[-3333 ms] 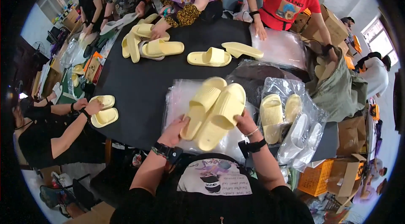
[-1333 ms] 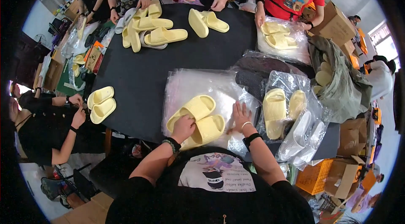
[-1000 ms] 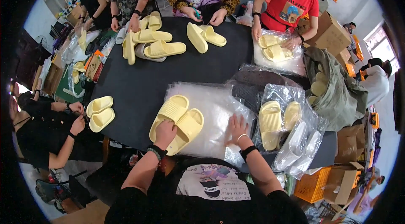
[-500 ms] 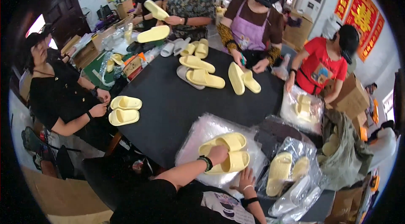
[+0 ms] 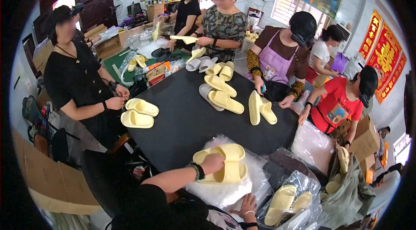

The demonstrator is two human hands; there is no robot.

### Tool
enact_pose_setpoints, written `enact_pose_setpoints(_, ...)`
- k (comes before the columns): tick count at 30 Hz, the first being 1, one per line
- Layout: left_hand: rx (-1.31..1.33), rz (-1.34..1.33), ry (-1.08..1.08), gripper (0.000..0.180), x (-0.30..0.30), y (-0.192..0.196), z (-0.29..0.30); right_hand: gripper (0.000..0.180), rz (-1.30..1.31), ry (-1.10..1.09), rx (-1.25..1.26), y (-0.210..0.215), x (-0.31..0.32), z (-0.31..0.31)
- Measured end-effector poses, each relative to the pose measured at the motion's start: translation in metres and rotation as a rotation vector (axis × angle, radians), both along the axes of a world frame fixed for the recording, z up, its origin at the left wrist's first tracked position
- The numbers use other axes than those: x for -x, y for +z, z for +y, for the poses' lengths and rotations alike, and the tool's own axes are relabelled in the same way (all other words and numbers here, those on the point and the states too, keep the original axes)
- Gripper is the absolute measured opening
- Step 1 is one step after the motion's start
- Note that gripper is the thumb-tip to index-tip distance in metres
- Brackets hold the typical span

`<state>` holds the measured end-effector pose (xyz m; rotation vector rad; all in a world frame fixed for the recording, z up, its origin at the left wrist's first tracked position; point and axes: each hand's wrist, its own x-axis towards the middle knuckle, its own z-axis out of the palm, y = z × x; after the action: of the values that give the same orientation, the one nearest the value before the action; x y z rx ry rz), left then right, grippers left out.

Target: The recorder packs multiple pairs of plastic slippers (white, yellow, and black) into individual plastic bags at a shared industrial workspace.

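The tabletop (image 5: 186, 137) is black, and the near slippers (image 5: 234, 173) show pale yellow against a stack of clear, whitish plastic bags (image 5: 238, 197). The bagged slippers (image 5: 281, 197) repeat that yellow, with ribbed lines across the strap, while a far pair of slippers (image 5: 193, 65) is light grey. The sleeve (image 5: 158, 202) at the lower edge is black. Across the table, a patterned top (image 5: 223, 24) mixes dark green, black and beige; the apron (image 5: 272, 59) is lilac (its wearer's oversleeves (image 5: 252, 62) are leopard-spotted, ochre and black). One shirt (image 5: 346, 95) is bright red, the sack (image 5: 353, 189) dull olive, and the wall banners (image 5: 383, 59) red with gold.
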<state>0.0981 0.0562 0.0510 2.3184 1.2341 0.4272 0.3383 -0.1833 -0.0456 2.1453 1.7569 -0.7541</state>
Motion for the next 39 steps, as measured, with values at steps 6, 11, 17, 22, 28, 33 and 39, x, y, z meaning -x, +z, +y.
enact_pose_setpoints(6, -0.172, 0.014, 0.288, 0.014, 0.074, 0.076, 0.094, 0.144, 0.028, -0.033, 0.048, 0.011, 0.004, 0.002)
enact_pose_setpoints(11, -0.353, 0.016, 0.603, 0.014, 0.133, 0.088, 0.140, 0.144, 0.037, -0.006, -0.011, 0.000, 0.002, -0.004)
enact_pose_setpoints(17, -0.257, -0.042, 0.086, 0.047, 0.062, 0.043, 0.044, 0.141, -0.078, -0.004, -0.032, -0.020, -0.008, -0.016)
enact_pose_setpoints(22, -0.068, 0.112, -0.201, 0.065, 0.035, -0.012, -0.062, 0.128, -0.039, -0.004, -0.079, 0.009, 0.006, 0.007)
enact_pose_setpoints(28, 0.042, 0.235, -0.294, 0.073, 0.025, -0.038, -0.092, 0.113, 0.041, -0.056, -0.065, 0.031, 0.007, 0.000)
enact_pose_setpoints(33, 0.054, 0.304, -0.336, 0.074, 0.011, -0.032, -0.089, 0.057, 0.347, -0.245, -0.582, 0.056, -0.036, -0.010)
enact_pose_setpoints(39, 0.036, 0.318, -0.302, 0.081, 0.009, -0.034, -0.094, 0.046, 0.005, -0.527, -1.191, 0.211, -0.111, -0.068)
